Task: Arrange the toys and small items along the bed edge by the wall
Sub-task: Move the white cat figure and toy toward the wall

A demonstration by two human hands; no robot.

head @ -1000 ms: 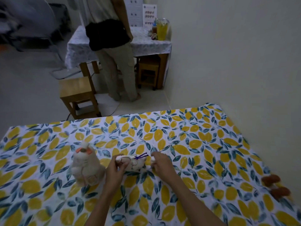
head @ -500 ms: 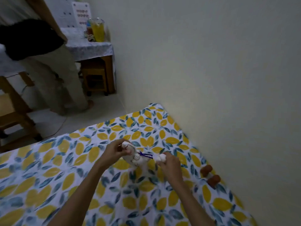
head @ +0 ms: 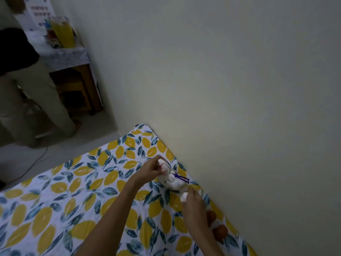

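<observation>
A small white plush toy (head: 171, 180) with a purple ribbon lies on the lemon-print bedsheet (head: 77, 196), close to the wall. My left hand (head: 149, 169) grips its upper end, where red stitching shows. My right hand (head: 191, 202) pinches its lower white end. The toy is stretched between both hands, a little short of the bed edge by the wall. A brown plush toy (head: 218, 231) lies against the wall behind my right forearm, partly hidden.
The pale wall (head: 239, 108) runs along the bed's right edge. Beyond the bed's far corner, a person (head: 27, 85) stands by a cloth-covered table (head: 64, 56) with a yellow jug (head: 63, 33). A cable (head: 35, 161) lies on the floor.
Both hands have carried the white plush toy from the middle of the bed to the right, up to the wall edge. My view has swung right, and the larger white plush has left the frame.
</observation>
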